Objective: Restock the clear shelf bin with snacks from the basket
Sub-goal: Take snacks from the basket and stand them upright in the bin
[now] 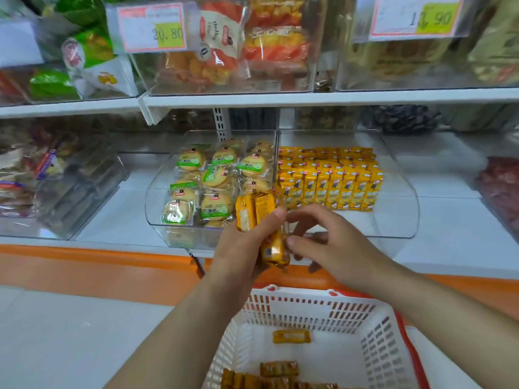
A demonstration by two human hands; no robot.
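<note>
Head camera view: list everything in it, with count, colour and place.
clear shelf bin: one, transparent, lower shelf, two compartments
shelved packs: many, yellow, bin's right compartment
biscuit packs: about a dozen, green-labelled, bin's left compartment
basket: one, white, red rim, below the hands
loose packs: several, orange-yellow, basket floor
price tags: two, pink-edged, upper bins
held packs: a few, yellow, over bin's front
left hand: grips held packs
right hand: pinches one held pack

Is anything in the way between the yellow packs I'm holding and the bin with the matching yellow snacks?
Nothing visible blocks them. The yellow packs in the left hand sit before the clear bin, which looks open on top, with bare floor ahead of the stocked yellow snacks. Only its clear front wall must be cleared.
</note>
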